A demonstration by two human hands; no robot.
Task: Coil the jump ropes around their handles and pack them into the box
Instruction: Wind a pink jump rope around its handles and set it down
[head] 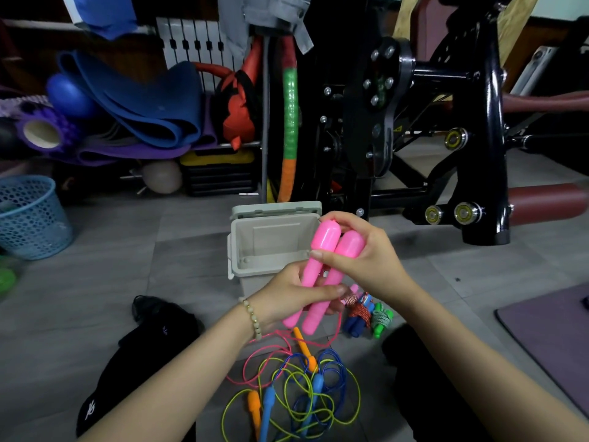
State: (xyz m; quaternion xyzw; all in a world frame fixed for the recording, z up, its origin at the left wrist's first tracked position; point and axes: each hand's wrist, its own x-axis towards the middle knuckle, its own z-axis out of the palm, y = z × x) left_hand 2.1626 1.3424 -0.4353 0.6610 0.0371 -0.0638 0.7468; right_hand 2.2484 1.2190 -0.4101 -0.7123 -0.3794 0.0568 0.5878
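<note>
Step in hand: coiling not yet begun. Left hand (296, 298) grips the paired pink handles (322, 250) low and right hand (360, 253) pinches their tops, just in front of the box (271, 247). Pink rope (255, 362) trails loose, nearer the person. Next, likely: wind it round both handles.

Grey tiled floor (111, 250). A black machine (481, 122) stands at the back. Left of it are a hoop (290, 116), rolled mats (143, 100) and a white radiator (191, 36). Farther left sits a blue basket (28, 218).
</note>
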